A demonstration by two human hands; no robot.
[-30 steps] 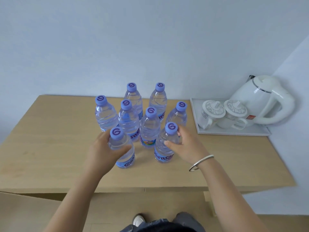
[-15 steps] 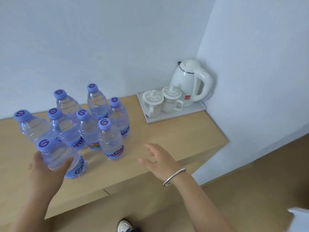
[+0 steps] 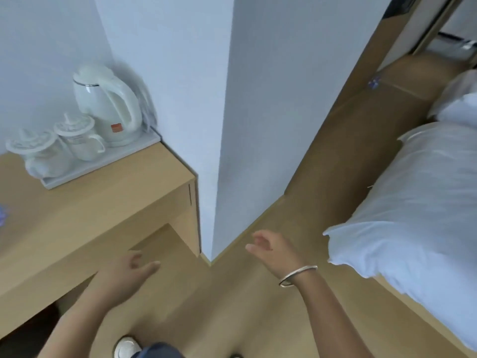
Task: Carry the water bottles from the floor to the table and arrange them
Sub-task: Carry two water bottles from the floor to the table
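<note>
The wooden table (image 3: 108,202) fills the left of the view. Only a blurred blue sliver of one water bottle (image 3: 2,215) shows at the far left edge; the other bottles are out of frame. My left hand (image 3: 126,275) hangs in front of the table's near edge with relaxed fingers and holds nothing. My right hand (image 3: 273,251), a metal bangle on its wrist, is over the floor by the wall corner, fingers loosely spread and empty. A small blue object (image 3: 374,82) lies far off on the floor by the wall; it is too blurred to identify.
A white kettle (image 3: 105,104) and two lidded white cups (image 3: 74,136) stand on a white tray (image 3: 103,164) at the table's back right corner. A wall corner (image 3: 219,151) juts out beside the table. A bed with white bedding (image 3: 413,202) is at right. Wooden floor (image 3: 258,306) runs between.
My left hand let go of the front bottle and left the table. The view swung right, so the bottle group went out of frame and the floor and bed came in.
</note>
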